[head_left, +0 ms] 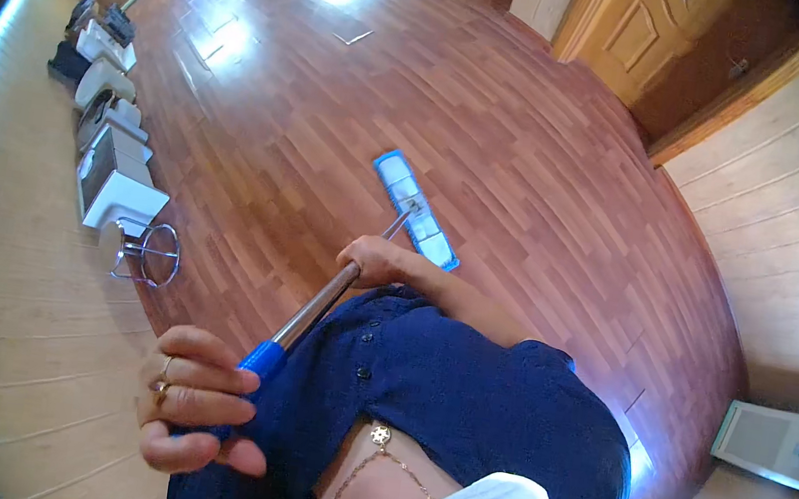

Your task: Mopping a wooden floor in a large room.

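The mop [317,303] slants away from the person's body, its flat blue-edged head [433,241] resting on the floor [551,169], presumably so the pad lies level. The right hand [376,262] is closed round the pole [299,322]; the left hand [198,400] curls round the blue grip [262,360], the spacing likely giving leverage. A metal stand [160,251] sits near the left wall [12,279], seemingly out of the way.

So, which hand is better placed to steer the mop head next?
Likely the right hand: it is wrapped around the metal pole nearer the blue mop head, whereas the left hand sits at the pole's blue upper end.
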### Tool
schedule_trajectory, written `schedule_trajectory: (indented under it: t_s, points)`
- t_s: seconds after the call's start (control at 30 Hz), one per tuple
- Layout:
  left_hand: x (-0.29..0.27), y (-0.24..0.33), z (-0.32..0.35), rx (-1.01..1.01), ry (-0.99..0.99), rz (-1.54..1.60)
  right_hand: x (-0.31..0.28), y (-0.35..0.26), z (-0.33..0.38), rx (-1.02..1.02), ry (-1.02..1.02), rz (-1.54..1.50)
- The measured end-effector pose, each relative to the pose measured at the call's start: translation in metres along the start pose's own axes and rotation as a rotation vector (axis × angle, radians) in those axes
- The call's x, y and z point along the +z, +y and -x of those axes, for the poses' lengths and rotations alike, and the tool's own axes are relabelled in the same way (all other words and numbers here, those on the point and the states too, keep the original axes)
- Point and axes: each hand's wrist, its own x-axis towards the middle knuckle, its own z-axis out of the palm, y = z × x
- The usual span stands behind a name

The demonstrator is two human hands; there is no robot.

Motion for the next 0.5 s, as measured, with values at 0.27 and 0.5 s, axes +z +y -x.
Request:
schedule_trajectory:
  t_s: [0.27, 0.5]
  points:
    - [0.078, -0.06, 0.003, -0.155, 0.062, 0.23, -0.042, 0.102, 0.089, 0.277, 0.177, 0.162]
    - [0.179, -0.114, -0.002, -0.32, -0.122, 0.313, -0.078, 0.185, 0.217, 0.529, 0.373, 0.329]
